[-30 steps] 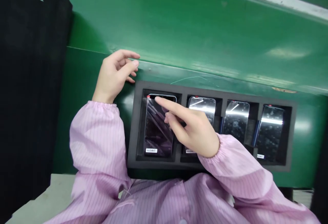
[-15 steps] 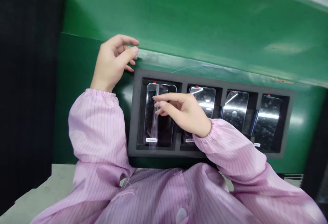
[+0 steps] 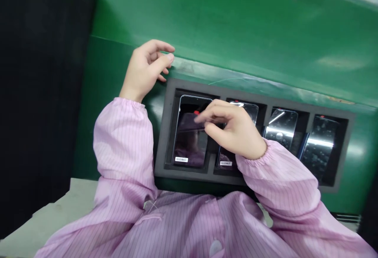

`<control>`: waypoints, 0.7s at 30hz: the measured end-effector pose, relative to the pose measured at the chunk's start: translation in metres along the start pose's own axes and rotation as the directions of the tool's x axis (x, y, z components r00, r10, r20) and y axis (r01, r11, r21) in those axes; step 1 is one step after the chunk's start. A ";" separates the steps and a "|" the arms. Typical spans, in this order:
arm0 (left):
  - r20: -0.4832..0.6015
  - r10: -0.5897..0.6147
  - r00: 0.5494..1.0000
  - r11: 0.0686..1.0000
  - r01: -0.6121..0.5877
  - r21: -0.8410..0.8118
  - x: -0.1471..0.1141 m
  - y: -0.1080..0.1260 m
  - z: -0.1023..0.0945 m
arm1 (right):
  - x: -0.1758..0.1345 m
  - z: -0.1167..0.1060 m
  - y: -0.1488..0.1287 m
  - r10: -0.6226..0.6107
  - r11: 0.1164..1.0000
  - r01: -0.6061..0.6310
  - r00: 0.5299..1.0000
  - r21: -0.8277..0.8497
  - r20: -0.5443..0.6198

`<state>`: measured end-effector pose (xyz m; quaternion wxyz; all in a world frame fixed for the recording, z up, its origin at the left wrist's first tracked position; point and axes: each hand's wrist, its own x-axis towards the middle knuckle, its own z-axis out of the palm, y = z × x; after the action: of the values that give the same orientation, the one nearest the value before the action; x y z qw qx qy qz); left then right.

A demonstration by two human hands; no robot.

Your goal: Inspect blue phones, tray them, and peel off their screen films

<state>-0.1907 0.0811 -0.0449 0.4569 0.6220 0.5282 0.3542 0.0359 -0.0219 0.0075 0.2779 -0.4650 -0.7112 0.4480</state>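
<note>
Surface [image 3: 242, 30]: green, black block [image 3: 41, 93] at left.
Phone [image 3: 190, 144]: in gray tray [image 3: 161, 148]'s leftmost pocket, partly beneath right hand [image 3: 236, 128].
Hands: left hand [image 3: 144, 69] loosely parted; right hand's pinch unclear.

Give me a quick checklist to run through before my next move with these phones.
1. Leftmost phone lying screen up in its compartment: ok.
2. White label visible at that phone's near end: ok.
3. Red tab pinched by the right hand: cannot tell, the fingertips are blurred.
4. Second phone fully in view: not ok, the right hand covers part of it.
5. Left hand off the phones: ok, by the far left corner of the tray.
</note>
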 end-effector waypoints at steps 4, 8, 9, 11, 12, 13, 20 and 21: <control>-0.042 0.001 0.999 1.000 -0.002 -0.014 -0.002 0.001 0.002 | 0.002 -0.015 -0.004 -0.104 0.991 0.112 0.988 -0.074 0.113; -0.090 -0.027 0.996 0.998 0.023 -0.055 -0.003 0.005 0.005 | 0.003 -0.025 -0.005 -0.164 0.964 0.203 0.962 -0.170 0.220; -0.092 -0.030 0.995 0.998 0.024 -0.060 -0.003 0.005 0.005 | 0.003 -0.027 -0.004 -0.166 0.964 0.208 0.958 -0.168 0.235; -0.095 -0.032 0.995 0.998 0.026 -0.063 -0.003 0.006 0.006 | 0.004 -0.028 -0.003 -0.159 0.970 0.198 0.954 -0.138 0.254; -0.095 -0.032 0.995 0.998 0.026 -0.063 -0.002 0.006 0.006 | 0.004 -0.028 -0.003 -0.151 0.975 0.187 0.954 -0.123 0.258; -0.095 -0.031 0.995 0.998 0.025 -0.062 -0.002 0.006 0.006 | 0.004 -0.029 -0.002 -0.144 0.978 0.177 0.956 -0.112 0.258; -0.089 -0.015 0.996 0.996 0.008 -0.084 -0.002 0.006 0.006 | 0.004 -0.025 0.005 -0.125 0.979 0.157 0.965 -0.128 0.229; -0.089 -0.012 0.996 0.996 0.004 -0.089 -0.002 0.006 0.007 | 0.003 -0.022 0.005 -0.123 0.977 0.156 0.970 -0.147 0.212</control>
<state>-0.1830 0.0777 -0.0416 0.4615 0.5824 0.5342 0.4030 0.0548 -0.0096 0.0129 0.1965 -0.3870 -0.8010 0.4123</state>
